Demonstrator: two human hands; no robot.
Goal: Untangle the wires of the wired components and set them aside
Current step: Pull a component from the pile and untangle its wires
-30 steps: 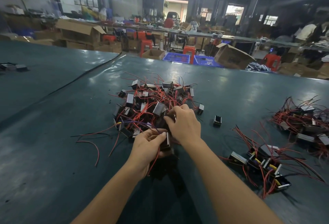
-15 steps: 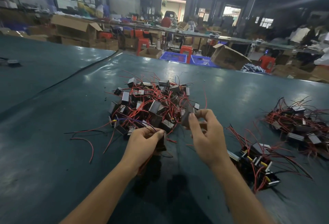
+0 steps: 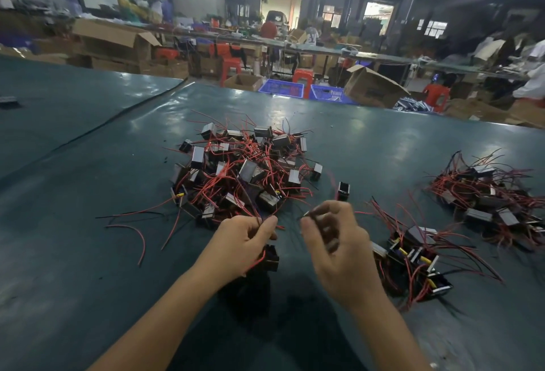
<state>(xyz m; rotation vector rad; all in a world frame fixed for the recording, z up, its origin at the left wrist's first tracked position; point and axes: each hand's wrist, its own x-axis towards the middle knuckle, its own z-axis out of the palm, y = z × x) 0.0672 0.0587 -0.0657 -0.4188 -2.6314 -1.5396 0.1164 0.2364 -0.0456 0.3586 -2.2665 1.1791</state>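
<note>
On the left part of the dark green bench (image 3: 73,252) we see a few loose wires (image 3: 138,232), red and black, lying apart from the rest. Next comes the big tangled pile (image 3: 241,170) of wired components, small black and silver blocks with red wires crossing over each other. Just in front of it is the left hand (image 3: 241,241). Its grip is pinching some red wires between the thumb and the fingers, and one black component (image 3: 269,257) hangs on them just under the hand. Beside it the right hand (image 3: 339,246) is blurred; the fingers are curled, but we cannot tell if its grip pinches something. Behind it a single component (image 3: 343,190) stands alone. To the right lie a small group (image 3: 413,255) of components and, further right, a bigger heap (image 3: 486,196).
</note>
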